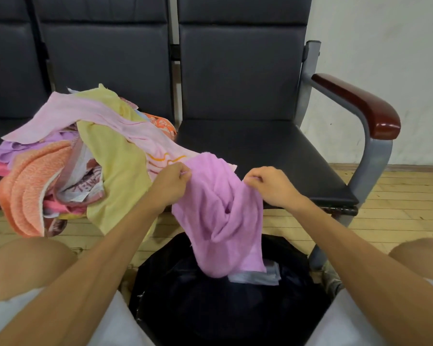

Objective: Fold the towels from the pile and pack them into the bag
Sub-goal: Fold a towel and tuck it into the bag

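Above the black bag [210,308], your left grip [169,184] and right grip [270,187] each pinch the lilac towel [218,221] by its top edge — it hangs twisted between them, long axis downward; the pile [85,158] lies left.

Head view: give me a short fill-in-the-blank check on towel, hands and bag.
The left hand and right hand each pinch the crumpled lilac terry towel, which is not yet ____.
Its lower end hangs over the black fabric bag, standing on the wooden ____.
The colourful pile of loose towels lies on the dark padded bench on the person's ____ side.
Missing: folded; floor; left.
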`<state>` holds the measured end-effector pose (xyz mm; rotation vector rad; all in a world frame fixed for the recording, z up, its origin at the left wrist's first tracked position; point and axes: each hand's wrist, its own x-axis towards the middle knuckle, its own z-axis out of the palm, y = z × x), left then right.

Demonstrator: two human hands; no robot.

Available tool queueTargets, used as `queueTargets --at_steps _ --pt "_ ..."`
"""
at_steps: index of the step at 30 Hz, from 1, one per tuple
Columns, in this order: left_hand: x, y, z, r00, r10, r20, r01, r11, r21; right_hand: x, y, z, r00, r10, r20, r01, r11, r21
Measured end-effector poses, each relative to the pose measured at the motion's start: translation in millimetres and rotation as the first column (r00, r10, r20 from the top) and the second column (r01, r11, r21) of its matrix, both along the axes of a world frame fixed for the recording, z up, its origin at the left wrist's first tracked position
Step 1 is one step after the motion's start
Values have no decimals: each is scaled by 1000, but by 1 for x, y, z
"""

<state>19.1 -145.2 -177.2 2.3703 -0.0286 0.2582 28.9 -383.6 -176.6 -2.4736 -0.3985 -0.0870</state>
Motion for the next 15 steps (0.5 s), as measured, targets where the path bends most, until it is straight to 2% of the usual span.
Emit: queueTargets --at_steps 3,6,9,13,15 --pt "7 -6 -14 992 -61 -106 64 998 18 7 10 -14 997 29 -73 -30 999 -12" --pt "4 -16 -16 987 -94 -131 94 996 -13 8 18 -16 992 37 -122 -39 999 -12" --pt "-2 -18 -11 971 -130 -200 120 991 -61 6 18 -6 975 66 -214 -55 997 56" --pt "-23 -17 -4 853 -344 -393 262 933 -248 -4 4 7 878 192 -439 -162 981 106" --pt "-32 -16 0 778 -438 -450 320 893 -317 -11 -4 13 851 236 -470 -205 972 116"
